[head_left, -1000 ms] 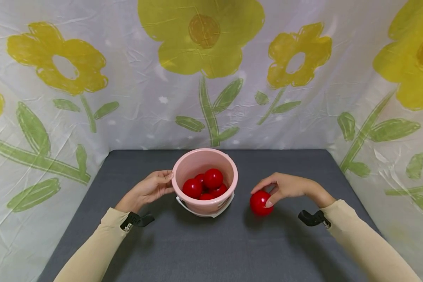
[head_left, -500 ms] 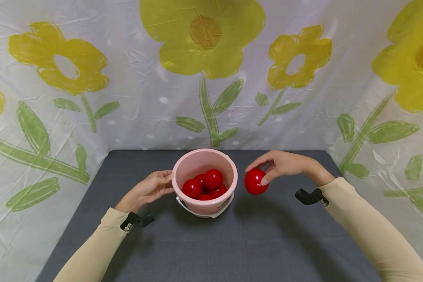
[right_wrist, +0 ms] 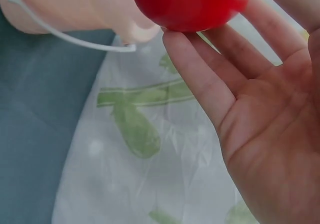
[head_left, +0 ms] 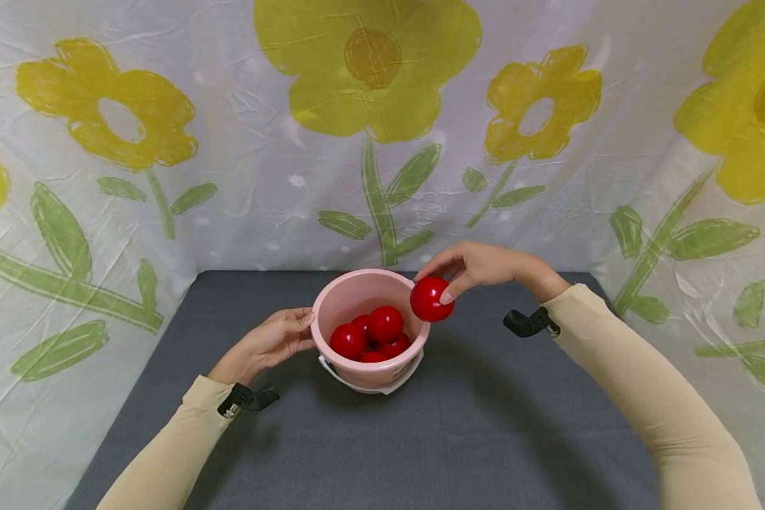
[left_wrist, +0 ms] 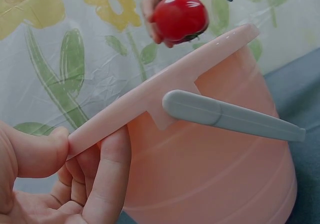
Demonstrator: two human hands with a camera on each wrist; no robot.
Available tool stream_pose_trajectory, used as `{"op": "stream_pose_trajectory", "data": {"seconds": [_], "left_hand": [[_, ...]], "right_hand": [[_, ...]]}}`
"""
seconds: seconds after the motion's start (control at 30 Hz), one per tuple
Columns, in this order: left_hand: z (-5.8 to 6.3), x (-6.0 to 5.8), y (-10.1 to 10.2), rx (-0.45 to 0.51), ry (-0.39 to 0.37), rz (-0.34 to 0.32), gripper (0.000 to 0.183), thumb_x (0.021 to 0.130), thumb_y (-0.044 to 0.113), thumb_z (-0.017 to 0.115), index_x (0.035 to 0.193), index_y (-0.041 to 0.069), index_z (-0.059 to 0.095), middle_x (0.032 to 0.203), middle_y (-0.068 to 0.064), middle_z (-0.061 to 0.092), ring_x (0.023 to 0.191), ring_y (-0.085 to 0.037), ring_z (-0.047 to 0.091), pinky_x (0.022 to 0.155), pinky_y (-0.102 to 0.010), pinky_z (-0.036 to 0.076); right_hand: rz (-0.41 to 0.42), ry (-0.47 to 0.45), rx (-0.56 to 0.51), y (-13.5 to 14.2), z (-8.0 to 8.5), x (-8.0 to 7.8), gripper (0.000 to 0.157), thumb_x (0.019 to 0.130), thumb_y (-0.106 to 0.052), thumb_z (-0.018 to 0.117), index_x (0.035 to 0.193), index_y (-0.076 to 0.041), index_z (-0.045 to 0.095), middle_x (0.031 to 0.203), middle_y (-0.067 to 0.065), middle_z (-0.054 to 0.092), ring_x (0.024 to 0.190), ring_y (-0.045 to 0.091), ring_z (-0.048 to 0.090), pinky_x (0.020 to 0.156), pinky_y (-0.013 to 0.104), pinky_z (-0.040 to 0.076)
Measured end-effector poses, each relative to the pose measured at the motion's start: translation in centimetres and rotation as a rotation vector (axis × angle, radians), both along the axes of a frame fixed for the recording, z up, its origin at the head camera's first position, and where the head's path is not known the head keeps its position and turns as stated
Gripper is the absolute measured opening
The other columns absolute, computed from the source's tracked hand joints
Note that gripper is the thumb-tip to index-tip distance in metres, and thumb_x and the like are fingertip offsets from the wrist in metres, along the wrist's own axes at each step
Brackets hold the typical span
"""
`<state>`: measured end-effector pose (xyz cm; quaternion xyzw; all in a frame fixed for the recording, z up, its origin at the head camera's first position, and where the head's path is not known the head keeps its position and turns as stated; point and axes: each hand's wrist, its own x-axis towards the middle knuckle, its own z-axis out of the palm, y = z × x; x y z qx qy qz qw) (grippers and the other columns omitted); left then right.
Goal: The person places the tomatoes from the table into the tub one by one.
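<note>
A pink bucket (head_left: 331,297) stands on the table with several shiny red tomatoes (head_left: 385,324) inside. My left hand (head_left: 274,341) pinches the bucket's rim at its left side, thumb above and fingers beneath, as the left wrist view shows. At the bucket's right rim, my right hand (head_left: 478,268) holds another red tomato (head_left: 431,300) between thumb and fingers. In the left wrist view, this tomato (left_wrist: 180,17) is above the rim, with a dark green patch on its underside. The right wrist view shows only the tomato's lower part (right_wrist: 190,8) against the fingertips.
The bucket's pale handle (head_left: 382,388) hangs down at its front. A dark grey cloth (head_left: 382,453) covers the table. Behind and at both sides hangs a white curtain (head_left: 242,212) with yellow flowers. Each wrist wears a black strap device (head_left: 528,322).
My right hand has lifted the tomato off the table and carried it up and left to the bucket's right rim. The left hand and bucket have stayed in place.
</note>
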<state>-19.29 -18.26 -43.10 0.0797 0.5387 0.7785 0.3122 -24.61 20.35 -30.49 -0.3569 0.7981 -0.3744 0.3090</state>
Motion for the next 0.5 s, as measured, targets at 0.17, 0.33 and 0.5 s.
{"op": "stream_pose_trajectory", "data": {"seconds": [0.17,0.33,0.5], "left_hand": [[0.0,0.0,0.0,-0.001,-0.006,-0.001,0.051,0.103,0.008,0.047,0.143,-0.012,0.023,0.113,-0.004,0.062,0.095,-0.012,0.066,0.084,-0.027,0.061],[0.0,0.0,0.0,-0.004,-0.014,0.004,0.049,0.104,0.008,0.046,0.143,-0.011,0.025,0.112,-0.004,0.062,0.095,-0.012,0.066,0.084,-0.028,0.061],[0.1,-0.1,0.0,-0.008,-0.017,0.004,0.046,0.104,0.008,0.047,0.141,-0.01,0.027,0.112,-0.004,0.062,0.095,-0.012,0.066,0.084,-0.028,0.061]], "right_hand": [[0.008,0.011,0.007,-1.5,0.6,-0.8,0.05,0.087,-0.012,0.075,0.134,-0.004,0.06,0.131,0.015,0.064,0.116,0.027,0.064,0.09,0.037,0.06],[0.011,0.014,0.016,-2.9,0.9,-1.5,0.051,0.087,-0.013,0.075,0.134,-0.005,0.059,0.13,0.013,0.065,0.116,0.026,0.064,0.09,0.038,0.06],[0.026,0.039,0.027,-4.2,0.9,-2.2,0.049,0.087,-0.014,0.074,0.134,-0.008,0.061,0.13,0.011,0.065,0.117,0.025,0.063,0.093,0.038,0.059]]}}
